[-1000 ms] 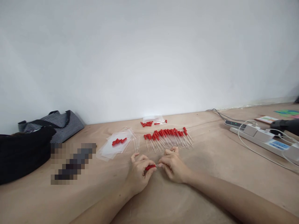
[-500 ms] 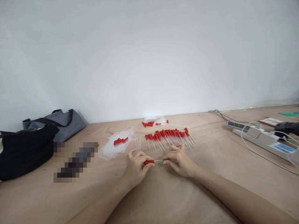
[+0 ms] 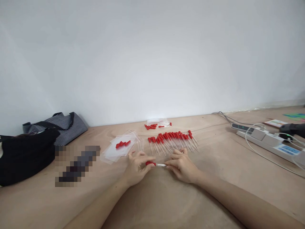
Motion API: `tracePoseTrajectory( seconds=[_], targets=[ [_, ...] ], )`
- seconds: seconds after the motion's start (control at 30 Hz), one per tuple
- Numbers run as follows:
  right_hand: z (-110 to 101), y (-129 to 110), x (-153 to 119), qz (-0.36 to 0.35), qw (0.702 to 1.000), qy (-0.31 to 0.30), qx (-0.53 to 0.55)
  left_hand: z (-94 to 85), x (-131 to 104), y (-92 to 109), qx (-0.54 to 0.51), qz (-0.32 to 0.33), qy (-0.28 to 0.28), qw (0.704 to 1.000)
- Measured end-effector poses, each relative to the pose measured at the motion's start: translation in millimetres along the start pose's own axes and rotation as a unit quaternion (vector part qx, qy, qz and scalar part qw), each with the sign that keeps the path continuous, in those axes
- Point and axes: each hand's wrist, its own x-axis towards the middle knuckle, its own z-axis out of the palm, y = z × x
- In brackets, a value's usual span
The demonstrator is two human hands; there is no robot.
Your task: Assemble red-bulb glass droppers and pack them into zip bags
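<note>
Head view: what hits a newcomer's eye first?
Probably the bright row of red-topped tubes, fanned out on the table just beyond the hands. Next, front and centre, the red cap at the left hand, with a clear tube running from it to the right hand. The striped bag at far left and the white power strip at far right also stand out.

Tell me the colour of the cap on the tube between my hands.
The cap is red; the head view shows it best.
</note>
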Motion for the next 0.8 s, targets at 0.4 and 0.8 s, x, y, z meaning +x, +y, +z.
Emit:
tracePoseTrajectory(
  seconds=[0.4,0.8],
  targets=[
    [50.9,-36.3,87.6,0.269,0.959,0.075,-0.050,-28.0,8.0,-84.0,0.291,-0.301,0.156,0.895],
    [62.9,-34.2,112.1,0.264,0.958,0.065,-0.088,-22.9,11.5,-94.5,0.317,-0.292,0.068,0.900]
  ],
)
